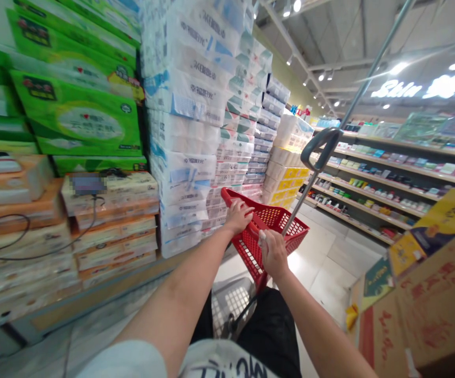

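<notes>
A red plastic shopping cart (251,253) with a perforated basket stands in front of my body. My left hand (238,216) is closed over its red handle (254,224). At the handle's near right end, my right hand (273,253) is closed too, with a small white bit of something (263,239) showing at its fingers; what that is I cannot make out. A long metal pole (300,200) leans up out of the basket to the upper right. It carries a dark grey loop-shaped grip (318,149). The pole's lower end is hidden.
Tall stacks of white paper packs (190,131) rise close on the left, beside green tissue packs (81,118) and orange-white packs (117,236). Cardboard boxes (440,299) stand at the right. Shelves (384,178) of small goods line the back. Pale floor tiles (321,252) run between.
</notes>
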`<action>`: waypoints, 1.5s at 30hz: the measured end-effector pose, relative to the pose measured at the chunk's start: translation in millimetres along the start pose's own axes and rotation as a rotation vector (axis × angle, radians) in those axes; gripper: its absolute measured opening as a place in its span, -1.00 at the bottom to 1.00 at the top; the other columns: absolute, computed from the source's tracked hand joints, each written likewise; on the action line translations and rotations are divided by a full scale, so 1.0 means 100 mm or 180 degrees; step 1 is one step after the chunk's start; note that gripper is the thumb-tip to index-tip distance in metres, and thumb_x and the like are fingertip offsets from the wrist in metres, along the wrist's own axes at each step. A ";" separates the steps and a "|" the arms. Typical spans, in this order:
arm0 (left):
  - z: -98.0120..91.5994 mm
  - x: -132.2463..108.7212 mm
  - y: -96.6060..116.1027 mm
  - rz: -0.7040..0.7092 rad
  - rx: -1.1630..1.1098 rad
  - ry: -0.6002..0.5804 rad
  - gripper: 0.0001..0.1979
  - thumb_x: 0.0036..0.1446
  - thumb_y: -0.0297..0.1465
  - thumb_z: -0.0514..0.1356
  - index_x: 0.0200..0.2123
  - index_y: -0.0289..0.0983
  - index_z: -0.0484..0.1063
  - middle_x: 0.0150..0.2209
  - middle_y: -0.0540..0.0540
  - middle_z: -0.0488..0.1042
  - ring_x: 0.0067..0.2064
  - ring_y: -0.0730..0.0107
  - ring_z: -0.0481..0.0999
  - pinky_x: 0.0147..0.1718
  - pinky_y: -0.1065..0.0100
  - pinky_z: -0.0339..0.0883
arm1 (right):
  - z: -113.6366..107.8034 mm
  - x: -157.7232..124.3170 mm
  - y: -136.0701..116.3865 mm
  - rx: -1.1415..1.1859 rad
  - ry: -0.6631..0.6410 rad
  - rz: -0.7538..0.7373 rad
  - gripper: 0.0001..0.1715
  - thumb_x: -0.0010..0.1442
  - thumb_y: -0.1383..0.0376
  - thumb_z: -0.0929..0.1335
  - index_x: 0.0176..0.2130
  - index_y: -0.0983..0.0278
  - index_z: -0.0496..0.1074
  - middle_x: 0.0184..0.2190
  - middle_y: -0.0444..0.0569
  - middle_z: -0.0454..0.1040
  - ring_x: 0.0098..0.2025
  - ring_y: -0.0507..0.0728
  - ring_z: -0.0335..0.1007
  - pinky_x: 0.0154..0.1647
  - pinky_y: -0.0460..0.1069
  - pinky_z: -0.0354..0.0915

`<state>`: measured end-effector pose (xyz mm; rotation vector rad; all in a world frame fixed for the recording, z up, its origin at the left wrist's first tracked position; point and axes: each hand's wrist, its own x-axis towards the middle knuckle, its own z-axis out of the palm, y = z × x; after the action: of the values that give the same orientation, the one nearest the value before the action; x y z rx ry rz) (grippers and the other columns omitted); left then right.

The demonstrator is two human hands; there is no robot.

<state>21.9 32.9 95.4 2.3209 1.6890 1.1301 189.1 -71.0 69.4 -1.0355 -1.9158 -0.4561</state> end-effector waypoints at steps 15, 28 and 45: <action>0.01 -0.01 0.00 -0.0005 -0.0057 0.0031 -0.65 0.21 -0.21 0.09 0.05 -0.02 0.45 0.19 -0.05 0.21 0.29 0.13 0.02 0.29 0.07 -0.11 | -0.03 0.01 -0.03 0.0130 -0.0022 0.0138 -0.63 0.35 0.19 0.12 -0.12 0.31 0.40 -0.19 0.12 0.46 -0.09 0.17 0.33 -0.05 0.05 0.21; 0.01 -0.03 -0.01 -0.0018 -0.0162 0.0045 -0.65 0.20 -0.20 0.10 0.03 -0.01 0.46 0.20 -0.03 0.21 0.29 0.10 -0.01 0.28 0.03 -0.08 | -0.01 -0.05 0.00 0.0214 0.0057 0.0082 -0.66 0.34 0.22 0.15 -0.07 0.29 0.40 -0.11 0.13 0.44 -0.01 0.17 0.32 -0.01 0.08 0.22; -0.03 -0.05 0.04 -0.0030 -0.0113 -0.0016 -0.65 0.21 -0.21 0.09 0.05 -0.02 0.45 0.20 -0.04 0.21 0.29 0.11 0.02 0.29 0.03 -0.09 | -0.03 -0.07 0.04 0.0022 0.0037 0.0038 -0.70 0.33 0.23 0.16 -0.11 0.28 0.38 -0.18 0.12 0.45 -0.09 0.19 0.33 -0.06 0.09 0.23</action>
<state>22.5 26.5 96.4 2.2907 1.6626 1.1421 195.5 -74.2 64.4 -1.0371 -1.8988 -0.4473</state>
